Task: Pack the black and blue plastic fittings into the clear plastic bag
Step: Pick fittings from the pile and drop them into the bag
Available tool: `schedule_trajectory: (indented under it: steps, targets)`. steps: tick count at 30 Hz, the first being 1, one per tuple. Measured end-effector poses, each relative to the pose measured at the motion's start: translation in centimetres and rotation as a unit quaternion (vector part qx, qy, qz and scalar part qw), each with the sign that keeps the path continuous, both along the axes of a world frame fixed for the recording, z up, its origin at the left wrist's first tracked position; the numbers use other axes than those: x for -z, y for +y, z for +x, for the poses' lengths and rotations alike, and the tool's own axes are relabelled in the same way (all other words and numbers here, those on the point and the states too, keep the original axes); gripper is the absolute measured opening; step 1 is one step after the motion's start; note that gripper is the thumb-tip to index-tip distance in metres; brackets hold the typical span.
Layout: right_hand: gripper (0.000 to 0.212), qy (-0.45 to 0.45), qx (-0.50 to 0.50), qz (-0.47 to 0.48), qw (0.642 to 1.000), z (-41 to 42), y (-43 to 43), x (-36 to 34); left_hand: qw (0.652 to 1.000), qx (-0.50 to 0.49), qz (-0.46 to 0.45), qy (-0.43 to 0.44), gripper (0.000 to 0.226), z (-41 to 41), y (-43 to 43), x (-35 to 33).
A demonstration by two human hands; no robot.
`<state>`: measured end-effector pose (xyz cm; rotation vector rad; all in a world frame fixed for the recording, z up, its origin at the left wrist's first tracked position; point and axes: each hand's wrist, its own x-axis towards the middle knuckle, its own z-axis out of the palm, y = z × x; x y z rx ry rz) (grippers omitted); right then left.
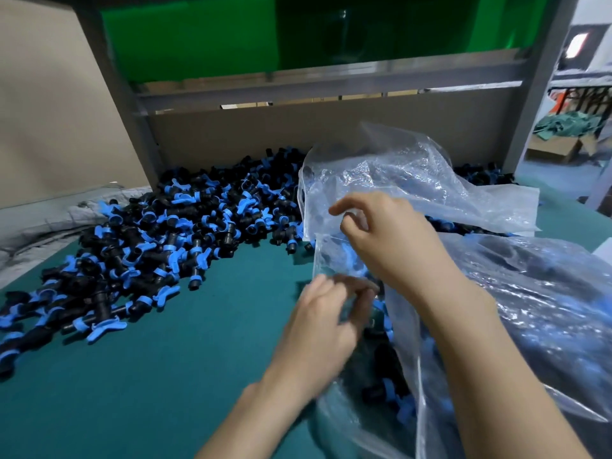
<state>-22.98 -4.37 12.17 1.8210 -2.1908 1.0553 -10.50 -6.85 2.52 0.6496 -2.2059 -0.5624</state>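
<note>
Your crinkled clear plastic bag (414,180) has its mouth facing the heaped black and blue plastic fittings (159,233); more lie inside. Your right hand (390,240) and left hand (324,323) each pinch its rim.

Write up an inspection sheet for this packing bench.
Surface: green table top.
Job's things: loose pile of fittings at left and back; clear plastic bag at right, some fittings already inside.
Clutter: grey cloth at far left.
Hands: right hand pinches the bag's film; left hand at its mouth, blurred, grip unclear.
Cables: nothing seen.
Surroundings: cardboard wall behind, green panel above, boxes far right.
</note>
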Motion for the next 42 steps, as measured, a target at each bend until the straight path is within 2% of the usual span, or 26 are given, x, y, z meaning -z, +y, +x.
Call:
schedule_trajectory:
  steps: [3, 5, 7, 12, 17, 19, 21, 23, 25, 27, 30, 33, 35, 37, 42]
  targets:
    - [0.031, 0.037, 0.017, 0.032, 0.999, 0.2, -0.2, 0.6, 0.972, -0.216, -0.087, -0.031, 0.023, 5.6, -3.6, 1.5]
    - [0.031, 0.043, 0.022, 0.036, 0.998, 0.3, -0.3, 0.7, 0.923, -0.37, -0.054, -0.094, 0.029, 8.3, -6.4, 2.3]
    - [0.031, 0.052, 0.028, 0.046, 0.997, 0.4, -0.4, 0.9, 0.876, -0.465, 0.016, -0.13, 0.043, 10.2, -8.6, 3.0]
    - [0.03, 0.07, 0.029, 0.092, 0.993, 0.5, -0.8, 1.6, 0.819, -0.522, 0.064, -0.23, 0.051, 11.0, -12.1, 3.2]
    - [0.033, 0.07, 0.035, 0.121, 0.99, 0.1, -0.9, 1.9, 0.795, -0.555, 0.057, -0.239, 0.042, 10.8, -13.6, 2.7]
    - [0.035, 0.066, 0.032, 0.129, 0.989, 0.0, -0.9, 1.9, 0.81, -0.547, 0.027, -0.208, 0.04, 10.9, -13.3, 2.8]
    - [0.035, 0.069, 0.031, 0.128, 0.989, -0.1, -0.9, 1.9, 0.851, -0.506, -0.026, -0.137, 0.037, 11.1, -12.5, 3.1]
    - [0.035, 0.078, 0.028, 0.128, 0.988, -0.2, -1.0, 1.9, 0.903, -0.422, -0.058, -0.063, 0.039, 10.9, -11.3, 3.1]
    - [0.034, 0.086, 0.019, 0.132, 0.987, -0.3, -1.1, 1.9, 0.944, -0.329, 0.011, 0.029, 0.043, 10.0, -9.4, 3.0]
    - [0.034, 0.086, 0.007, 0.144, 0.986, -0.4, -1.1, 1.8, 0.954, -0.257, 0.089, 0.124, 0.042, 8.6, -7.1, 2.6]
    - [0.033, 0.087, -0.013, 0.169, 0.982, -0.5, -1.0, 1.9, 0.939, -0.173, 0.16, 0.251, 0.02, 6.3, -4.3, 2.2]
    - [0.032, 0.094, -0.028, 0.179, 0.979, -0.6, -1.0, 1.8, 0.899, -0.088, 0.268, 0.334, 0.023, 4.7, -3.0, 2.0]
    - [0.034, 0.093, -0.038, 0.187, 0.977, -0.8, -1.0, 1.7, 0.857, -0.036, 0.367, 0.36, 0.029, 4.3, -2.7, 2.0]
    - [0.033, 0.098, -0.051, 0.197, 0.974, -1.1, -1.0, 1.7, 0.826, -0.019, 0.422, 0.372, 0.029, 4.4, -2.8, 1.9]
    - [0.023, 0.089, -0.087, 0.208, 0.97, -1.1, -1.3, 2.0, 0.805, -0.041, 0.45, 0.384, 0.029, 4.8, -3.7, 1.6]
